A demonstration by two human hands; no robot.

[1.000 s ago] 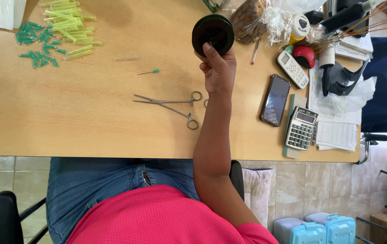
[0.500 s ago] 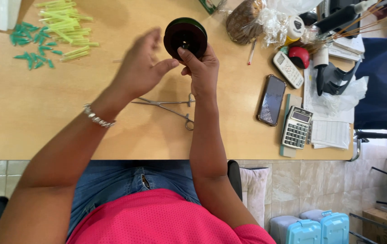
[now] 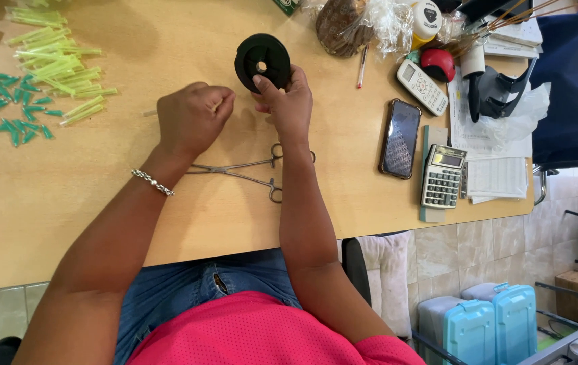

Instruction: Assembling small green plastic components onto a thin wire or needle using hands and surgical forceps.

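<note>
My right hand (image 3: 287, 101) holds a black spool (image 3: 262, 61) upright above the wooden table (image 3: 133, 223), fingers on its lower rim. My left hand (image 3: 191, 118) hovers a short way left of the spool with thumb and fingers pinched together; I cannot make out anything between them. Metal forceps (image 3: 248, 172) lie on the table under my forearms. At the far left lie several light green tubes (image 3: 59, 64), with small dark green caps (image 3: 12, 111) below them.
Right of the spool are a dark phone (image 3: 400, 138), a calculator (image 3: 443, 176), a white handset (image 3: 422, 86), papers and a crinkled plastic bag (image 3: 353, 23). Blue cases (image 3: 485, 324) stand on the floor at the right.
My left hand came into view, reached the spool, then drew back to the left with its fingers pinched. My right hand kept hold of the spool.
</note>
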